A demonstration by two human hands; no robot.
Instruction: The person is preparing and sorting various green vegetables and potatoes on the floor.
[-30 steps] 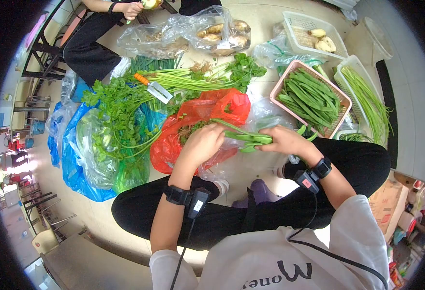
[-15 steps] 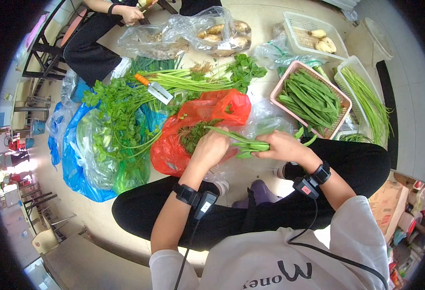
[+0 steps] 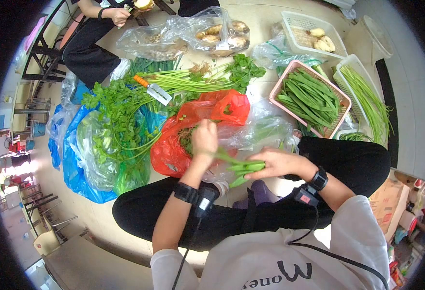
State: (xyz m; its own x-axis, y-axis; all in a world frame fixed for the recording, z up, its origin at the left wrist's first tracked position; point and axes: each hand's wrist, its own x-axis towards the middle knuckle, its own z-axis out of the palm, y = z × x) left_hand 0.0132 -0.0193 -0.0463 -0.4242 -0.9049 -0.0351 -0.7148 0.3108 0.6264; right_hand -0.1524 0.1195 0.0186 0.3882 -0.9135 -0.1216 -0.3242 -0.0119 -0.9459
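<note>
My right hand is closed around a small bunch of flat green beans, whose ends stick out to the left. My left hand, slightly blurred, is curled closed over the near edge of the red plastic bag. Anything inside its fingers is hidden. One blurred bean tip reaches toward my left wrist. Inside the red bag lie some dark green leafy scraps. To the right, a pink basket is heaped with flat green beans. A clear plastic bag with green pieces lies beyond my right hand.
Celery lies across the floor, with an orange-handled peeler or knife on it. Blue bags stand left. Beyond are clear bags of lotus root, a white basket and a long-bean basket. Another person's hand works at upper left.
My left hand has moved away from the bean bunch, up and left toward the red bag. My right hand has drawn slightly nearer to me, tipping the beans downward.
</note>
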